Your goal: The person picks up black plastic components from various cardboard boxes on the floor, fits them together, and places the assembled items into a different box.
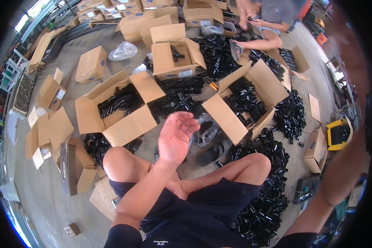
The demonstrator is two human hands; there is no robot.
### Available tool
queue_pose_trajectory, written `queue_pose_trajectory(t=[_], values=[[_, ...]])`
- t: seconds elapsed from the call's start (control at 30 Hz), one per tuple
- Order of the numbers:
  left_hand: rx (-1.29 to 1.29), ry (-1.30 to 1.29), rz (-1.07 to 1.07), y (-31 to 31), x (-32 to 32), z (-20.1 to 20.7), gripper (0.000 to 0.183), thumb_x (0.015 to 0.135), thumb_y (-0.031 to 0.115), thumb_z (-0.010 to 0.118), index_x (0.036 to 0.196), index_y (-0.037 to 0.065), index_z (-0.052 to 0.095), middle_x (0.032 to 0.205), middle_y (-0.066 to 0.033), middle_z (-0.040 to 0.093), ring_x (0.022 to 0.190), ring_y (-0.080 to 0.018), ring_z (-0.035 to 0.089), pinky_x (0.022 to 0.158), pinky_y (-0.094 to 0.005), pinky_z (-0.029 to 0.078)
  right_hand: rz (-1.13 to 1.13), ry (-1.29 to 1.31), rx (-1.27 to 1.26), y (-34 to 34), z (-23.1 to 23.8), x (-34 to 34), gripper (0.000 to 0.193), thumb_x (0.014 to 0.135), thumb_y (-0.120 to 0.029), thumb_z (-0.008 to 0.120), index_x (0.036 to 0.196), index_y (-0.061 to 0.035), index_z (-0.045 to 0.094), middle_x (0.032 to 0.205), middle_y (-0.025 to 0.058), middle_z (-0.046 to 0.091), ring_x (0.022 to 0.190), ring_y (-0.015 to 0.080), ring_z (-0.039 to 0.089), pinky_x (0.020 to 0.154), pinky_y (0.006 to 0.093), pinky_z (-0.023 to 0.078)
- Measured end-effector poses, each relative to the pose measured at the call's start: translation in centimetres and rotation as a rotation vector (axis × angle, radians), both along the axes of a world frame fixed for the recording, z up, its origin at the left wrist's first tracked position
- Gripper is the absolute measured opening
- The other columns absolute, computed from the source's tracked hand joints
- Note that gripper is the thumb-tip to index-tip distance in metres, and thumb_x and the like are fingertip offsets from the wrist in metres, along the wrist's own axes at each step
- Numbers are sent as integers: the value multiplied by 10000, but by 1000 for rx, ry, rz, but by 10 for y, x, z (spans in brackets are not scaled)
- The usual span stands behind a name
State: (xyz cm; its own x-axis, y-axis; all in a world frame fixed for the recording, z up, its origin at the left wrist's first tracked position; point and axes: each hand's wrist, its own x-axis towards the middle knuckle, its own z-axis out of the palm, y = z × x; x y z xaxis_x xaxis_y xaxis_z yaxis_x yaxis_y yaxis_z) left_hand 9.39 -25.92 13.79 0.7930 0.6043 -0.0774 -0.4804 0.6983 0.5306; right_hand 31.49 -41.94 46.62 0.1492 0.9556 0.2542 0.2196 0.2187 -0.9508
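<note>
My left hand (175, 138) is raised in front of my crossed legs, palm turned up and fingers loosely bent with gaps between them. Nothing shows in it. Behind it lie an open cardboard box (130, 126) holding black plastic parts (119, 101) and a heap of similar parts (180, 91) on the floor. My right arm lifts along the right edge, and my right hand (353, 53) is a dark blur very close to the camera, its fingers not readable. To the right of my left hand stands a second open box (229, 118), also holding black parts (244, 101).
A big pile of black parts (262, 202) spreads beside my right knee. A third open box (163, 62) stands farther back. Another person (273, 20) sits at the far right among parts. A yellow-framed item (339, 134) and flattened cardboard (56, 128) lie at the sides.
</note>
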Motion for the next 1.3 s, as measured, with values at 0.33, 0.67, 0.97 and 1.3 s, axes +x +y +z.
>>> queue_pose_trajectory(t=[0.33, 0.67, 0.97, 1.3], values=[[-304, -251, 0, -29, 10, 57, 457, 1039, 461, 449, 1083, 42, 624, 1101, -99, 628, 1074, -271, 578, 1012, -449, 441, -35, 223, -598, 76, -163, -45, 961, 932, -813, 275, 1046, 75, 623, 869, 131, 643, 728, 195, 668, 561, 316, 555], [-370, -408, -149, -88, -48, 122, 505, 1025, 535, 422, 1018, 65, 607, 1054, -97, 570, 977, -247, 497, 942, -393, 393, 158, -168, -661, 56, -74, -74, 971, 917, -845, 256, 850, 18, 696, 719, 60, 628, 632, 136, 598, 528, 279, 475], [-310, -395, -315, -103, -64, 95, 512, 1055, 503, 332, 979, 59, 576, 1005, -89, 500, 940, -237, 448, 872, -384, 363, -277, -137, -647, 23, 33, -128, 769, 976, -708, 441, 780, -10, 700, 613, 13, 572, 566, 77, 531, 497, 238, 413], [349, 158, -128, 9, -29, 17, 216, 1016, 221, 489, 956, 40, 592, 895, -98, 594, 810, -220, 585, 781, -368, 488, 112, 41, -477, 20, -135, -68, 711, 1035, -637, 363, 910, -19, 692, 688, 8, 600, 576, 76, 511, 522, 239, 408]])
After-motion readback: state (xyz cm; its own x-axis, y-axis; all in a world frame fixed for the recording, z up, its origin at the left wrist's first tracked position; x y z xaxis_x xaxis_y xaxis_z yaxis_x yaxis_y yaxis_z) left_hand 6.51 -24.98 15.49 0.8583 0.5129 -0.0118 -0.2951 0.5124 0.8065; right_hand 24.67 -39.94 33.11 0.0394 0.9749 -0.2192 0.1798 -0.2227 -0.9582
